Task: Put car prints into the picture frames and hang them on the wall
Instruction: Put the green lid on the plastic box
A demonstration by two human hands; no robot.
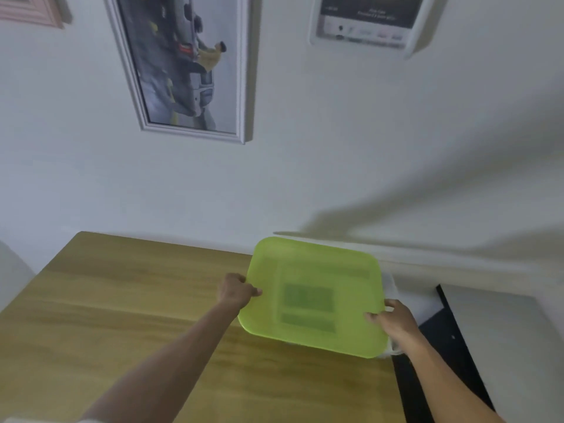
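Note:
A translucent lime-green lid (314, 294) sits on a clear box at the right end of the wooden table (128, 300). My left hand (236, 290) grips the lid's left edge, thumb on top. My right hand (393, 320) grips its right edge. Dark shapes show blurred through the lid. On the wall above hangs a white frame (186, 68) with a car print in it. A second white frame (370, 21) hangs at the upper right, its print cut off by the top edge.
A pink frame corner (33, 10) shows at the upper left. To the right of the table stands a dark-edged grey surface (500, 346), with a gap between. The image is motion-blurred.

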